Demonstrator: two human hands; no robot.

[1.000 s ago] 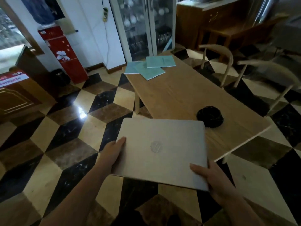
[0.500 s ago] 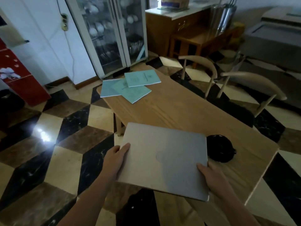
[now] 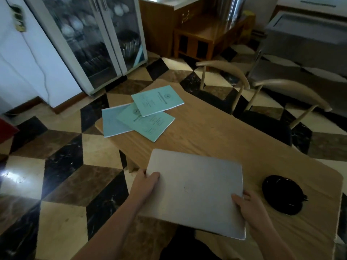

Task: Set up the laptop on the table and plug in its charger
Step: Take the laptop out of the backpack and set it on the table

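A closed silver laptop is held flat over the near part of the wooden table. My left hand grips its left edge, thumb on the lid. At the near right corner, my right hand holds it with the thumb on top. A coiled black charger cable lies on the table just right of the laptop. Whether the laptop touches the tabletop cannot be told.
Three green booklets lie overlapped at the table's far end. Two wooden chairs stand along the right side. A glass-door cabinet and a wall power strip with a hanging cord are at the back left.
I have stepped closer to the table. The laptop, held in both hands, has moved forward from beyond the table's edge to over the tabletop beside the black cable.
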